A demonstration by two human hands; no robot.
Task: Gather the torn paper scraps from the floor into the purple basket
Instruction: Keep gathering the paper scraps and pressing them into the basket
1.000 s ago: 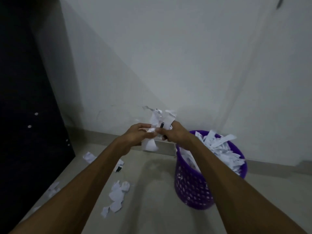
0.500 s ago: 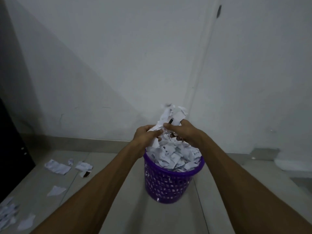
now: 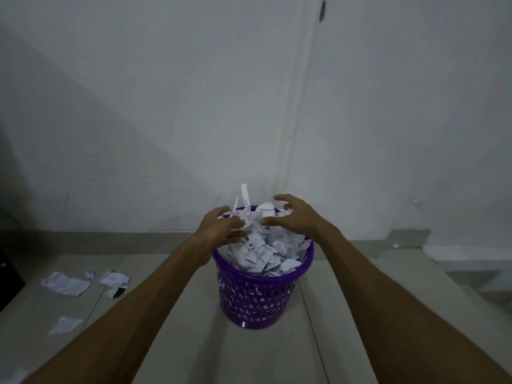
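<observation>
The purple basket point(image 3: 257, 297) stands on the floor in front of me, heaped with white torn paper scraps point(image 3: 266, 253). My left hand point(image 3: 221, 227) and my right hand point(image 3: 293, 217) hover over its rim, fingers spread apart and holding nothing. A few loose scraps point(image 3: 245, 200) are in the air between the hands, just above the pile. More scraps lie on the floor at the left: a large one point(image 3: 66, 284), a crumpled one with a dark patch point(image 3: 115, 284) and a small one point(image 3: 65, 325).
A white wall rises right behind the basket, with a grey skirting strip point(image 3: 110, 239) along its foot. A dark cabinet edge point(image 3: 8, 281) shows at the far left. A low step point(image 3: 465, 270) sits at the right.
Both hands carried a bundle of scraps over the basket and have now let go; the fingers have opened and the scraps fall onto the pile.
</observation>
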